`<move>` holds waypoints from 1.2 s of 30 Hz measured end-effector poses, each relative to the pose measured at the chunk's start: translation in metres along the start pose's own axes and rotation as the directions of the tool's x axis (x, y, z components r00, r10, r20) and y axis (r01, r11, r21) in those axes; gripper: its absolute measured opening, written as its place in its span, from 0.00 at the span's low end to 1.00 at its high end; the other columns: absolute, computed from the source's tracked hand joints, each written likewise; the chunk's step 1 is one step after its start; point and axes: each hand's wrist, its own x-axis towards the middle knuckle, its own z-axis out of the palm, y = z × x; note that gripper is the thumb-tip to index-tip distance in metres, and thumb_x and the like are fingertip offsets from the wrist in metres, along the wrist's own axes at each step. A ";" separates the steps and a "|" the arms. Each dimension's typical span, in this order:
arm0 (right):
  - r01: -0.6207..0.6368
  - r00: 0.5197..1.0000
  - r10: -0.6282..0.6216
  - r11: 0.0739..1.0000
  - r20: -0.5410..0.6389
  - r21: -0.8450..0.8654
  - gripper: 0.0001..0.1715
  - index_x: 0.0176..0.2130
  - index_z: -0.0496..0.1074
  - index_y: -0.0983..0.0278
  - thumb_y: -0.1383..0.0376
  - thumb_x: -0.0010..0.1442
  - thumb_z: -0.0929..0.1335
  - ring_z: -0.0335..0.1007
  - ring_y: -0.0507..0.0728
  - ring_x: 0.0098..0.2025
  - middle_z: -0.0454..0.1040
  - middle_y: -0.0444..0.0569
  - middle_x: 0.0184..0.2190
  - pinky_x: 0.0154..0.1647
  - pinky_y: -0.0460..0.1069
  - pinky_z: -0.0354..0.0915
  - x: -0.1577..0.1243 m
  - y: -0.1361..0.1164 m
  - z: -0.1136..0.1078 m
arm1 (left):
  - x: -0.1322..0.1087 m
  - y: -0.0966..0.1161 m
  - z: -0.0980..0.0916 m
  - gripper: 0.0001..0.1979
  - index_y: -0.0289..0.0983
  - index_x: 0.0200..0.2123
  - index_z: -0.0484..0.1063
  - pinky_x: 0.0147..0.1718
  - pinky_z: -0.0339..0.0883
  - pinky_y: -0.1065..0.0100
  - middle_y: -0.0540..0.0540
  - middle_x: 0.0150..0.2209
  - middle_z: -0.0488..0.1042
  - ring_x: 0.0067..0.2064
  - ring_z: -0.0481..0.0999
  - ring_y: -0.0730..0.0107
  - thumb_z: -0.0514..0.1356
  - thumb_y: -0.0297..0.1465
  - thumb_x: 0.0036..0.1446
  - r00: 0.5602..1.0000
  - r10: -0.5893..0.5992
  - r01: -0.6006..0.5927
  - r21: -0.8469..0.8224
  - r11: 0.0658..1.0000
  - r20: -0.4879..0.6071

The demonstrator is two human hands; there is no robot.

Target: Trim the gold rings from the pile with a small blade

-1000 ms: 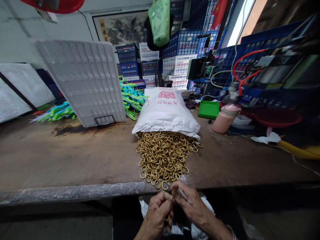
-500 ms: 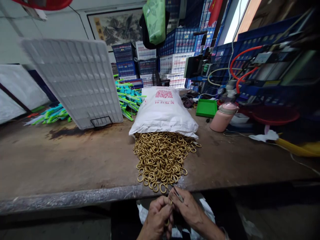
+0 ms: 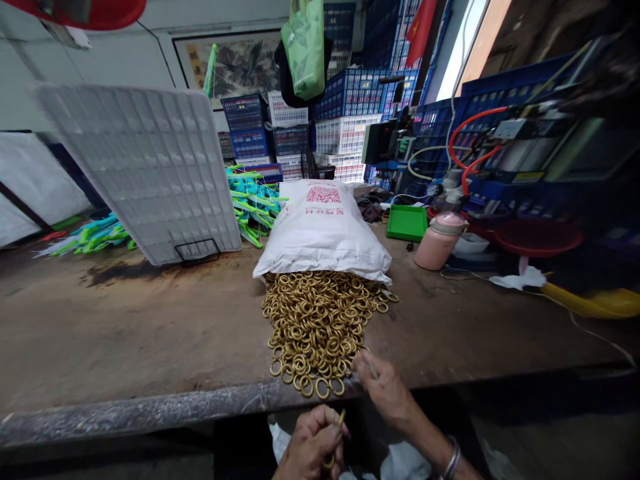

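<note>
Gold-coloured metal rings point(image 3: 315, 327) heaped at near edge of worn brown bench point(image 3: 150, 333). Left hand point(image 3: 313, 447) below edge, grip clamped on few rings. Right hand point(image 3: 387, 393) at heap fringe, grip pinching thin silvery tool point(image 3: 371, 365). Best to lift fringe rings singly.

The heap of brass-coloured metal rings point(image 3: 320, 320) in the middle of the frame has a dull, satin gold sheen. A single brass-coloured ring point(image 3: 341, 420), pinched in the fingers of the left hand point(image 3: 313, 448) at the bottom edge, looks the same. Above the heap lies a white woven-plastic sack point(image 3: 323, 230), matt, faintly creased and printed in red. The brown worktop point(image 3: 125, 333) is rough, stained and matt, and its near edge is wrapped in glossy, wrinkled clear film point(image 3: 150, 408). At upper left leans a white moulded plastic tray point(image 3: 145, 167), smooth and semi-matt. Right of centre, a pink bottle point(image 3: 439, 240) is smooth with a soft gloss.
</note>
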 end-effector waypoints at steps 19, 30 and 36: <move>-0.024 0.998 0.050 0.853 0.035 -0.522 0.05 0.30 0.63 0.63 0.65 0.54 0.59 0.65 0.53 0.30 0.70 0.47 0.27 0.28 0.45 0.50 0.033 0.022 -0.032 | 0.019 -0.026 -0.006 0.14 0.35 0.18 0.64 0.10 0.39 0.75 0.55 0.11 0.59 0.10 0.52 0.80 0.58 0.41 0.39 0.903 -0.155 0.234 0.154 0.960 -0.400; 0.012 0.999 0.024 0.775 0.049 -0.632 0.07 0.32 0.63 0.64 0.71 0.55 0.58 0.65 0.53 0.34 0.69 0.48 0.31 0.31 0.46 0.50 0.029 0.026 -0.028 | 0.009 -0.018 -0.008 0.08 0.37 0.16 0.66 0.24 0.57 0.70 0.50 0.16 0.65 0.24 0.66 0.68 0.58 0.29 0.44 0.894 -0.087 0.191 0.197 0.962 -0.440; 0.009 0.999 0.024 0.760 0.042 -0.650 0.07 0.32 0.63 0.64 0.72 0.54 0.58 0.64 0.53 0.34 0.69 0.48 0.32 0.31 0.45 0.50 0.028 0.026 -0.026 | -0.002 -0.014 -0.013 0.10 0.38 0.15 0.66 0.31 0.59 0.68 0.50 0.17 0.65 0.31 0.67 0.63 0.56 0.26 0.45 0.911 -0.036 0.146 0.239 0.960 -0.411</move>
